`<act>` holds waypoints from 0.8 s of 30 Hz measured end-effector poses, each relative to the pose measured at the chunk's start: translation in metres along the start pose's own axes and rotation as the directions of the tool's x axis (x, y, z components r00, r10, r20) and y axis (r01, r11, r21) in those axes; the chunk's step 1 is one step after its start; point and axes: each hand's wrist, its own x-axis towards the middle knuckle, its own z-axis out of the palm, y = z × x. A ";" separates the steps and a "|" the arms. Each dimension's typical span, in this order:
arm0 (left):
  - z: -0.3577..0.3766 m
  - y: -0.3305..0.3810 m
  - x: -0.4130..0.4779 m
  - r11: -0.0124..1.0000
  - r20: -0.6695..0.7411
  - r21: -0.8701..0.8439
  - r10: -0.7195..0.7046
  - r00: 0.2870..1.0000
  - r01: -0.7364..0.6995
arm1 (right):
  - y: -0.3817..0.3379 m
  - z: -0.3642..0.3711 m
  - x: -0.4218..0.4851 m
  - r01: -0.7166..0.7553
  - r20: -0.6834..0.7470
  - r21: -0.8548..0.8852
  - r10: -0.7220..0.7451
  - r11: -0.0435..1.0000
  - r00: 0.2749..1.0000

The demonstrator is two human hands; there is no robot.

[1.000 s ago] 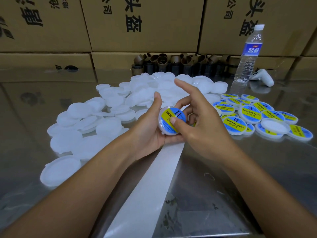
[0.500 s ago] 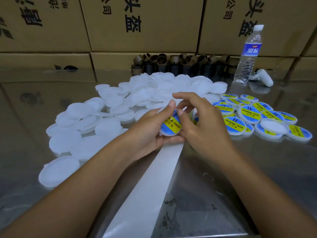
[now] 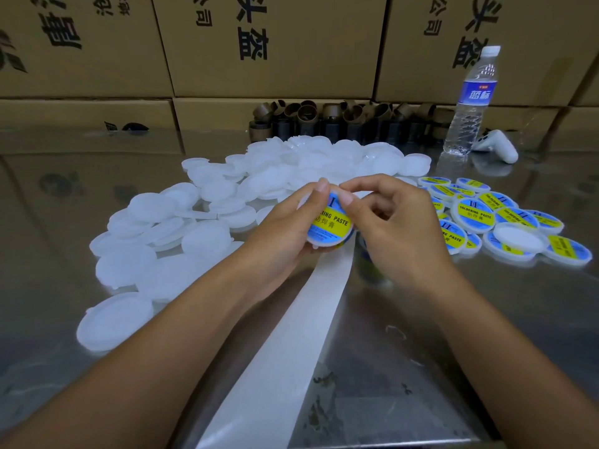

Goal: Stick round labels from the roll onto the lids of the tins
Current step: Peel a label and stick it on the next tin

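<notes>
My left hand [image 3: 288, 225] grips a white round lid [image 3: 327, 244] that carries a blue and yellow "soldering paste" label [image 3: 330, 223], tilted toward me. My right hand [image 3: 398, 222] has its thumb pressed on the label's upper edge, its fingers curled behind the lid. A white strip of backing paper [image 3: 285, 351] runs from under my hands to the table's near edge. The label roll itself is hidden behind my right hand. A heap of plain white lids [image 3: 201, 222] lies to the left and behind. Labelled lids [image 3: 496, 218] are piled to the right.
The table [image 3: 486, 335] is shiny metal. A water bottle [image 3: 470, 105] and a white handheld device [image 3: 499, 145] stand at the back right. Brown cardboard cores [image 3: 327, 119] line the back, in front of stacked cardboard boxes [image 3: 275, 43].
My hands have turned the lid so its label faces me more squarely. My right thumb slid from the label's lower right edge to its top edge, and my right fingers curled in.
</notes>
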 end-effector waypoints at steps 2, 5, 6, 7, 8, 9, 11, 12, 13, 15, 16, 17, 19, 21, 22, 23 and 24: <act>-0.002 -0.002 0.001 0.999 0.014 0.031 0.004 1.000 -0.004 | 0.001 0.000 0.001 0.021 -0.034 -0.030 -0.022 0.999 0.999; -0.005 -0.003 0.001 0.998 0.010 0.053 0.022 1.000 -0.023 | 0.002 0.001 0.001 0.046 -0.070 -0.045 -0.049 0.998 0.996; -0.005 -0.003 0.001 0.998 -0.001 0.053 0.035 0.999 -0.035 | 0.003 0.002 0.001 0.054 -0.072 -0.050 -0.058 0.997 0.996; -0.005 -0.003 0.001 0.998 -0.014 0.048 0.048 0.999 -0.048 | 0.003 0.001 0.001 0.061 -0.065 -0.059 -0.065 0.996 0.996; -0.006 -0.002 0.000 0.998 -0.029 0.039 0.059 0.998 -0.058 | 0.004 0.001 0.001 0.062 -0.047 -0.073 -0.066 0.995 0.997; -0.006 -0.002 0.000 0.997 -0.041 0.031 0.068 0.997 -0.067 | 0.004 0.001 0.001 0.063 -0.025 -0.093 -0.065 0.994 0.998; -0.007 -0.001 0.000 0.997 -0.053 0.019 0.076 0.996 -0.075 | 0.006 0.002 0.000 0.076 0.003 -0.127 -0.076 0.989 0.997; -0.007 -0.001 0.000 0.997 -0.054 0.010 0.073 0.996 -0.072 | 0.006 0.002 0.000 0.084 0.002 -0.136 -0.084 0.987 0.996; -0.007 0.000 0.000 0.998 -0.052 -0.003 0.067 0.996 -0.068 | 0.007 0.002 0.000 0.090 -0.005 -0.145 -0.092 0.985 0.996; -0.006 -0.001 0.001 0.998 -0.040 -0.031 0.055 0.998 -0.056 | 0.007 0.002 0.001 0.097 -0.034 -0.159 -0.104 0.982 0.994; -0.005 -0.001 0.001 0.998 -0.032 -0.036 0.047 0.998 -0.048 | 0.007 0.001 0.001 0.099 -0.055 -0.163 -0.109 0.982 0.992; -0.005 -0.002 0.000 0.999 -0.030 -0.032 0.041 0.999 -0.042 | 0.008 0.001 0.002 0.099 -0.076 -0.163 -0.113 0.982 0.991; -0.005 -0.003 0.000 0.999 -0.045 -0.018 0.038 0.998 -0.039 | 0.008 0.000 0.002 0.100 -0.097 -0.159 -0.117 0.982 0.988; -0.006 -0.002 0.000 0.999 -0.075 -0.024 0.045 0.996 -0.047 | 0.007 0.001 0.001 0.103 -0.078 -0.172 -0.118 0.980 0.990; -0.006 -0.002 0.000 0.998 -0.091 -0.030 0.048 0.995 -0.051 | 0.007 0.002 0.001 0.102 -0.053 -0.188 -0.113 0.977 0.992; -0.006 -0.002 -0.001 0.998 -0.105 -0.034 0.049 0.993 -0.053 | 0.007 0.002 0.000 0.100 -0.027 -0.203 -0.107 0.974 0.994; -0.006 -0.001 -0.001 0.998 -0.115 -0.037 0.051 0.992 -0.056 | 0.007 0.002 0.000 0.097 -0.010 -0.211 -0.101 0.973 0.995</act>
